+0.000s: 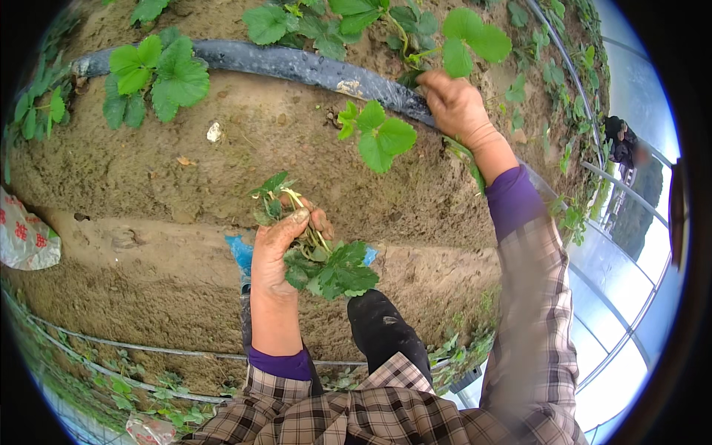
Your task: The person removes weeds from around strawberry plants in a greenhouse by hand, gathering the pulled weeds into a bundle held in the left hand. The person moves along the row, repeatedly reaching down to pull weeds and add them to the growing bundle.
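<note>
A small bunch of picked strawberry leaves and stems (339, 272) is gripped between the thumb and fingers of my left hand (283, 231), above the furrow. My right hand (453, 105) reaches forward to the base of a strawberry plant (417, 33), just past the black irrigation hose (289, 64). Its fingers are bent at a dark green leaf (410, 78) low on that plant; whether they pinch it is hard to see. A smaller strawberry plant (381, 136) grows on the near side of the hose, left of my right wrist.
More strawberry plants (161, 72) line the soil bed. A plastic bag (25, 233) with red print lies at far left, another (150, 428) at lower left. Thin pipes (139, 345) run behind my legs. Another person (620, 142) is at far right, near the greenhouse film (601, 278).
</note>
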### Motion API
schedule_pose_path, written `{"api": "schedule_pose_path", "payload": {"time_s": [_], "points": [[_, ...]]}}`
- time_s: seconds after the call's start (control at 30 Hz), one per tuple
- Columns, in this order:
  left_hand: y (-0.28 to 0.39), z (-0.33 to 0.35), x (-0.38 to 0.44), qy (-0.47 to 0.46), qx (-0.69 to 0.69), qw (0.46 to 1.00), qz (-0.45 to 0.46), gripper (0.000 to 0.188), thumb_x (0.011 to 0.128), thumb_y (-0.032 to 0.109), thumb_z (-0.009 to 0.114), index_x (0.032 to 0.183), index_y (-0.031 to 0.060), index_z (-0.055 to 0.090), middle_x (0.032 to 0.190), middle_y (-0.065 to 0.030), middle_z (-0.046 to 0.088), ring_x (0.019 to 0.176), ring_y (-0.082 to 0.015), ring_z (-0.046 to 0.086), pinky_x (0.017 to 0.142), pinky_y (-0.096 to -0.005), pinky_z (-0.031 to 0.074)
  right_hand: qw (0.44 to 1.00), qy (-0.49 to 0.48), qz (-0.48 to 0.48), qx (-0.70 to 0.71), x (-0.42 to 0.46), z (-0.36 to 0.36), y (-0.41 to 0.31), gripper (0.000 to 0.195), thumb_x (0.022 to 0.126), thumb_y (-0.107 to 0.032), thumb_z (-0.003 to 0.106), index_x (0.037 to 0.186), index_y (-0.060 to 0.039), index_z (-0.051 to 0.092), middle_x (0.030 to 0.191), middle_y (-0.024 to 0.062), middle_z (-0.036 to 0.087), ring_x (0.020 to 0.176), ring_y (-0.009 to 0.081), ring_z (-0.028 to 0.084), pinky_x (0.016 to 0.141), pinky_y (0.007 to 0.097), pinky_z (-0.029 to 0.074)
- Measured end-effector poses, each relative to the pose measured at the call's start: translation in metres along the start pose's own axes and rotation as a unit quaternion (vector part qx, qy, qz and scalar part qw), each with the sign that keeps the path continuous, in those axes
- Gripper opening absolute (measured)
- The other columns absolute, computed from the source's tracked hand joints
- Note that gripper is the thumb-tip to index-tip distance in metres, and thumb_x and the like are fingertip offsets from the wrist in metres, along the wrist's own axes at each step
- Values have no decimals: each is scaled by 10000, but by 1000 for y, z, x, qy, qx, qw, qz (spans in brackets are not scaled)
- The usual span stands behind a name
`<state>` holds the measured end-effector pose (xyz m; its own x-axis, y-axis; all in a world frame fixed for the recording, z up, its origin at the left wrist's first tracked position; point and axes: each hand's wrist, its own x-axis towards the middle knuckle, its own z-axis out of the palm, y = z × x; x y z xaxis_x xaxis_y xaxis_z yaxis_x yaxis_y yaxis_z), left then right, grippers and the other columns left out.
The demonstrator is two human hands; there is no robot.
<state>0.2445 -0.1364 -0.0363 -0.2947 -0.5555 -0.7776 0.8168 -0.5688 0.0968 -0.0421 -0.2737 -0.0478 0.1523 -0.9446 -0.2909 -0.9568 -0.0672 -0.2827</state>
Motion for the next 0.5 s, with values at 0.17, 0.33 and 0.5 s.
{"api": "schedule_pose_path", "payload": {"time_s": [0.17, 0.33, 0.5], "points": [[-2, 2, 0, 9, 0, 1000, -5, 150, 777, 71, 608, 906, 36, 541, 727, -104, 554, 659, -220, 563, 567, -331, 476, 985, 28, 169, 5, 26, -2, -4, 505, 829, -448, 545, 1031, 12, 594, 873, 203, 637, 871, 297, 611, 795, 378, 462], [-2, 3, 1, 18, 10, 1000, -11, 136, 786, 67, 598, 906, 36, 542, 722, -101, 556, 646, -217, 567, 551, -324, 482, 984, -43, 168, -45, 38, 14, -1, 692, 772, -520, 558, 1195, 24, 493, 1155, 246, 529, 1096, 337, 506, 935, 371, 393], [-2, -1, 2, 10, 7, 1000, 2, 135, 789, 70, 602, 907, 32, 546, 725, -102, 565, 644, -211, 574, 544, -318, 488, 988, -13, 151, 0, 38, 27, 23, 590, 793, -446, 586, 1131, 34, 536, 1042, 221, 591, 991, 287, 564, 873, 358, 416]]}}
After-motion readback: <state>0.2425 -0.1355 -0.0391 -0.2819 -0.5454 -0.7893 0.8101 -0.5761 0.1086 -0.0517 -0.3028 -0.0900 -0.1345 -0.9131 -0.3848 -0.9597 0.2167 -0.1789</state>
